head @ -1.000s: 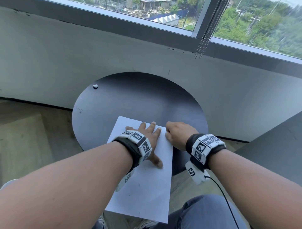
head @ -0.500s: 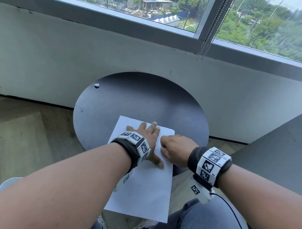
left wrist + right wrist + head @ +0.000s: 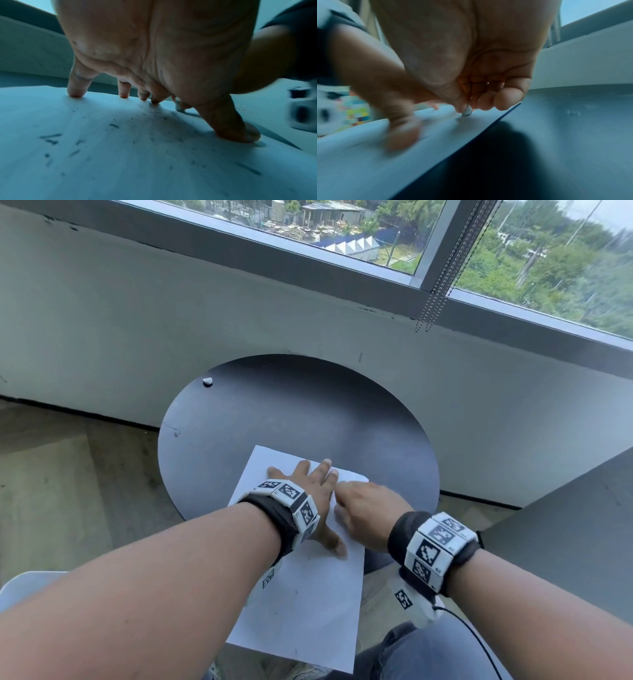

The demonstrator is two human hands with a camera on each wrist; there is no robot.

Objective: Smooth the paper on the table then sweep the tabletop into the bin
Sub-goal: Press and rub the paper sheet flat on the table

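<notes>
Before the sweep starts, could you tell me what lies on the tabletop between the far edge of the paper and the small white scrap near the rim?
Nothing: in the head view, only bare dark tabletop separates the paper from the white scrap.

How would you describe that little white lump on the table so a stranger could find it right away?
Start at the round dark table under the window. Look to its far left rim, well beyond the white paper and both hands. There the small white lump lies alone on bare tabletop, the only pale speck apart from the flat sheet; what it is made of cannot be told.
</notes>
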